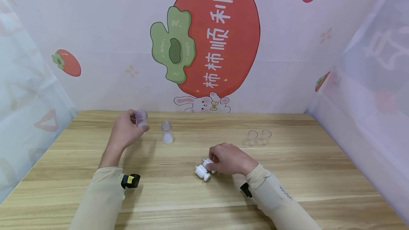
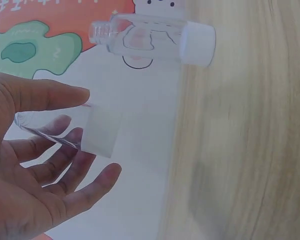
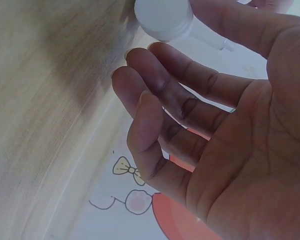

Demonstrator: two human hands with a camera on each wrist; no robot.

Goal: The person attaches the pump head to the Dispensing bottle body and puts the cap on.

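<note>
At the back left, my left hand [image 1: 126,127] holds a small clear bottle [image 1: 141,119] with a white bottom, upright between thumb and fingers. The same bottle [image 2: 101,131] shows in the left wrist view. A second clear bottle [image 1: 167,132] stands just to its right; its bare threaded neck [image 2: 101,32] and white base [image 2: 198,43] are plain in the left wrist view. My right hand [image 1: 231,159] pinches a white pump top [image 1: 208,164], partly hidden by the fingers. Touching or close beside it lies another white pump top [image 1: 202,172] on its side.
Two clear caps, a left one [image 1: 251,140] and a right one [image 1: 265,139], stand at the back right of the wooden table [image 1: 179,201]. A printed backdrop [image 1: 105,91] rises along the table's back edge, with pale sheets [image 1: 377,123] at both sides.
</note>
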